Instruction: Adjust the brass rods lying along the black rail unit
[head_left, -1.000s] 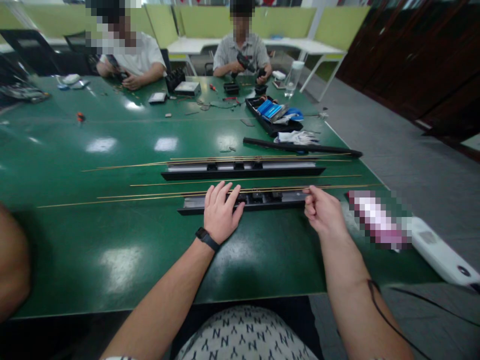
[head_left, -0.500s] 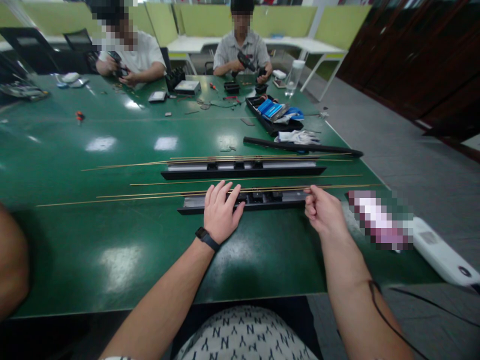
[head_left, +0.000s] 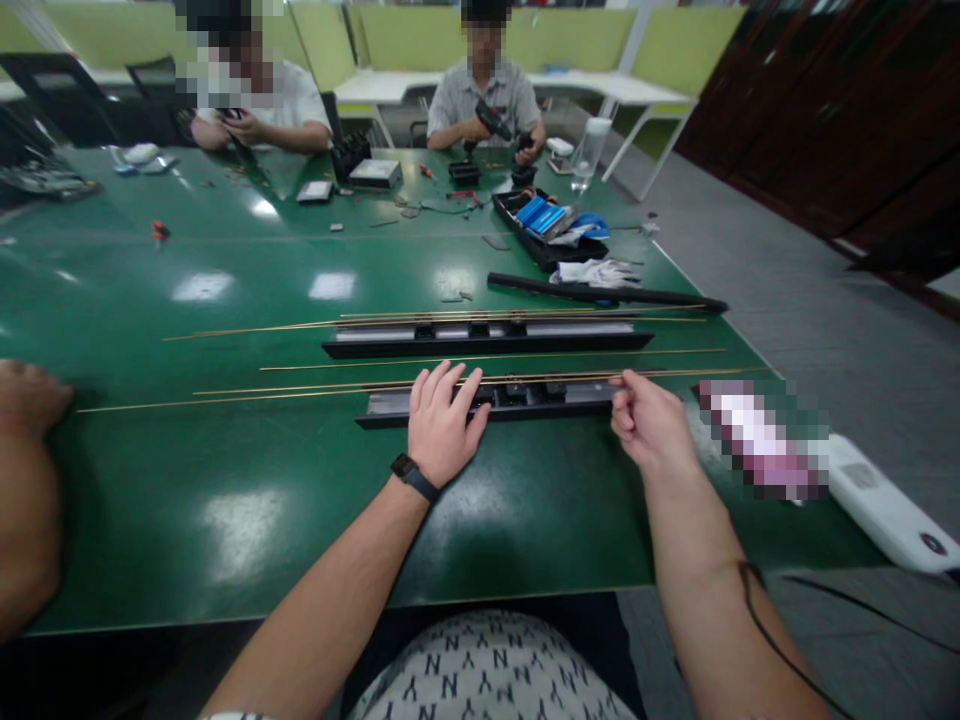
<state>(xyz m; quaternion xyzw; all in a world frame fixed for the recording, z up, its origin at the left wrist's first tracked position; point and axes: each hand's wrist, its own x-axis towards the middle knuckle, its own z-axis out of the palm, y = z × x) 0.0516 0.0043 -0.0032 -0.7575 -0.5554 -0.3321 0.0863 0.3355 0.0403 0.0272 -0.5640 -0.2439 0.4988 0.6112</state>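
My left hand lies with its fingers spread over the nearer black channel and the thin brass-coloured rods along its back edge. It wears a dark wristband. My right hand is closed in a pinch at the channel's right end, on a thin rod running there; its fingertips partly hide the exact grip. Small black blocks sit inside this channel. Behind it rests a single loose rod, and farther back a second black channel with more rods along its top.
Behind the channels lie a long black tube, white gloves and a black tray of blue items. A blurred-out pink-white object and a white device lie at right. Another person's hand rests at left. Two people work across the table.
My hands look the same. At the left, another person's hand has come into view on the table. The person at the back left has shifted their hands and the object in them.
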